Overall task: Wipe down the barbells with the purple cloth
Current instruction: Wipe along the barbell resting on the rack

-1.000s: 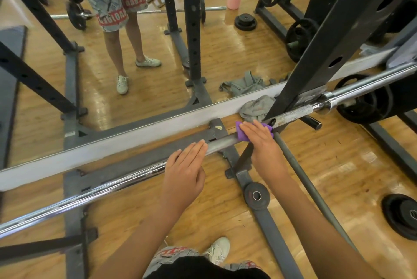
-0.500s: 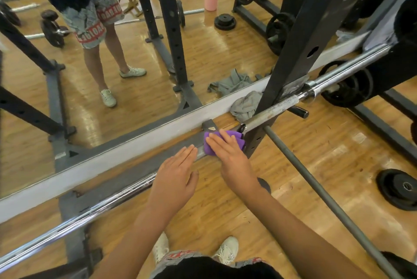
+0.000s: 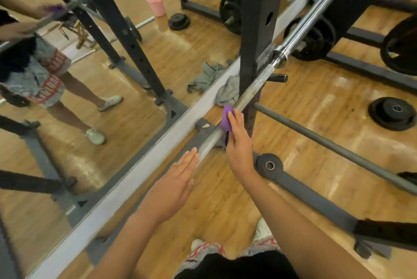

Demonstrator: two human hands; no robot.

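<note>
- The purple cloth, soft and bunched, is wrapped over the barbell under the fingers of the right hand. A dark scrap of it hangs below the palm.
- The right hand grips the cloth against the bar, fingers draped over the top. Its thumb is hidden underneath.
- The barbell is a round steel shaft. It looks dull and chalky just beyond the right fingertips and turns bright chrome farther out at the sleeve.
- The left hand lies flat and wide, fingers straight and together, fingertips touching the shaft nearer the body than the right hand.
- Just past the right fingertips stands a black square rack upright with round holes.
- A crumpled grey rag lies just beyond the cloth, against the pale frame of a wall mirror.
- To the right of the right hand, a matte grey bar slants across the glossy wooden floor. A black round weight plate lies farther right.
</note>
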